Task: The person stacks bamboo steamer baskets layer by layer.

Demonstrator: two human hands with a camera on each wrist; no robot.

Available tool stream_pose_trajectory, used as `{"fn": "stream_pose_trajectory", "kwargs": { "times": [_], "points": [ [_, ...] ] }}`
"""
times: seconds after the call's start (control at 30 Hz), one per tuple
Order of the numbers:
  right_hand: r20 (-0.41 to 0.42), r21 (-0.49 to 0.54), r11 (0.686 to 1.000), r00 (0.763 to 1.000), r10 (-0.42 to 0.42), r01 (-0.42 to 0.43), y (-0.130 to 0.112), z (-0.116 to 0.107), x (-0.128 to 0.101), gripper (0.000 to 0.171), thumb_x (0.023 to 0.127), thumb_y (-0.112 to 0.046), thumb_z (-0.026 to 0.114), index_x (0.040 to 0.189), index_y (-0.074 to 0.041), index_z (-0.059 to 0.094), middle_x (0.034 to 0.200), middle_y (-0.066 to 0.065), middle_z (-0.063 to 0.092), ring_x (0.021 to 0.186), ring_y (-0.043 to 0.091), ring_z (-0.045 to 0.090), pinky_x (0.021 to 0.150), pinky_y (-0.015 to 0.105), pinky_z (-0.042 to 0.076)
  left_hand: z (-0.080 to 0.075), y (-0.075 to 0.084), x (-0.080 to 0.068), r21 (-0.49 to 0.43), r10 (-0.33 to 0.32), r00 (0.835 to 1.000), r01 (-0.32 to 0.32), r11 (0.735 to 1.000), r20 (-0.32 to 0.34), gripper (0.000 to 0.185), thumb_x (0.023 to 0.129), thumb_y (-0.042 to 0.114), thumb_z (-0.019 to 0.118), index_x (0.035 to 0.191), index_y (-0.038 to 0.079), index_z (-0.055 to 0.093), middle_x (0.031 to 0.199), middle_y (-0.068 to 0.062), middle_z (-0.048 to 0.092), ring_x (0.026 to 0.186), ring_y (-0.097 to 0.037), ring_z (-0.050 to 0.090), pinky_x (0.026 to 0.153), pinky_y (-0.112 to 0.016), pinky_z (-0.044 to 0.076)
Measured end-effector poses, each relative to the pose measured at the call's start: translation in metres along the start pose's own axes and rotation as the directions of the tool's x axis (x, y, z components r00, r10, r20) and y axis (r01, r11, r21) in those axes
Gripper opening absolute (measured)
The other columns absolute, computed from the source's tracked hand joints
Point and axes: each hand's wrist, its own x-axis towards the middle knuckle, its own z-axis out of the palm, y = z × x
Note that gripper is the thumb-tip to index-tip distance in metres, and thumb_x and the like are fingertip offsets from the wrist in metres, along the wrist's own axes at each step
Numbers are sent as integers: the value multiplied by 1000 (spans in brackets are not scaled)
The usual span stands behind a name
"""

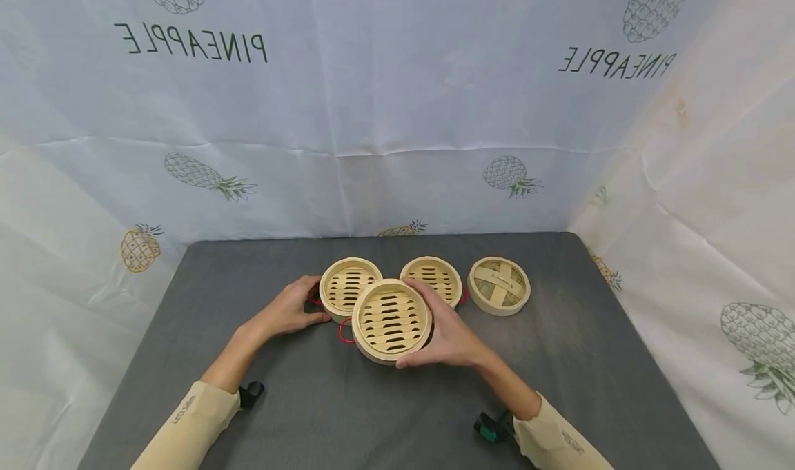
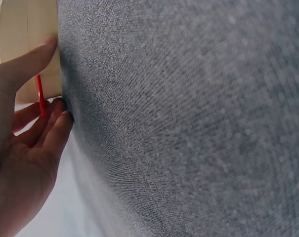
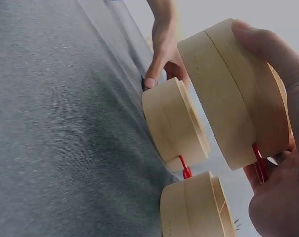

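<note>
I read stacking as begun, not finished. My right hand (image 1: 450, 335) grips one steamer tier (image 1: 391, 320), raised above the worktop (image 1: 559, 359). My left hand (image 1: 288, 311), fingers straight, steadies the left tier (image 1: 350, 287). A third tier (image 1: 433, 278) and the lid (image 1: 499, 286) await.

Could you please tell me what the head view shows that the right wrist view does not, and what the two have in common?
Only the head view shows the woven lid lying apart at the right, the slatted floors of the baskets, and the pineapple-print backdrop.

Only the right wrist view shows that the held basket is lifted clear of the grey mat.

Both show the right hand gripping that basket, the left hand touching the left basket, and a third basket.
</note>
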Motion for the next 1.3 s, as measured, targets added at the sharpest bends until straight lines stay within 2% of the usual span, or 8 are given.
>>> {"fn": "stream_pose_trajectory", "kwargs": {
  "times": [0.13,0.23,0.43,0.6,0.7,0.93,1.13,1.3],
  "points": [
    [3,10,1000,1000,4,-4,-3,0,6,130,66,-35,105,169,-39,28,169,-4,43,153,24,48,121,48,46,-1,1,-1,-10,7,1000,-8,1000,-4,76,86,22,94,145,-8,58,127,-21,69,115,-34,68,98,-55,58],
    [-3,17,1000,1000,3,-3,-6,0,11,130,66,-33,106,170,-39,28,170,-4,41,155,25,46,121,55,45,2,-6,-1,-38,61,998,-62,997,-32,76,86,26,94,144,-8,59,124,-21,70,112,-33,68,94,-54,59],
    [-22,23,1000,1000,17,-17,-13,-1,22,130,67,-31,106,170,-40,27,172,-1,39,160,29,40,124,64,40,24,-42,2,-50,131,987,-136,990,-92,79,86,45,93,143,0,61,121,-16,70,106,-26,66,86,-42,58],
    [-28,11,1000,999,17,-16,-16,-3,29,130,67,-31,105,170,-37,26,171,2,41,156,30,44,123,64,41,35,-55,5,-19,132,987,-134,991,-96,78,85,43,94,145,4,61,123,-11,70,108,-23,66,88,-42,58],
    [-29,-13,1000,999,15,-15,-17,-3,33,130,66,-34,105,170,-38,27,171,1,41,155,29,46,122,64,42,36,-57,7,-17,143,984,-145,989,-102,77,85,44,94,143,4,62,121,-9,70,105,-20,65,86,-38,56],
    [-16,-19,1000,1000,16,-16,-17,2,43,130,67,-37,105,170,-41,26,169,-2,43,153,27,49,122,62,43,24,-43,4,-72,205,972,-214,974,-119,72,89,40,91,141,-1,62,117,-16,69,101,-24,66,82,-39,58],
    [-19,-6,1000,1000,20,-20,-16,6,50,130,65,-35,105,169,-41,27,168,-5,43,152,24,49,123,60,43,10,-22,0,-80,176,979,-185,979,-107,69,84,31,95,136,-3,64,112,-15,70,98,-25,66,80,-42,59],
    [-22,-5,1000,1000,17,-17,-14,7,56,131,64,-34,105,169,-40,28,168,-5,43,151,22,49,124,58,42,18,-35,3,-82,193,974,-203,976,-114,70,87,37,93,138,-2,63,113,-15,68,99,-23,65,80,-38,57]
  ]
}}
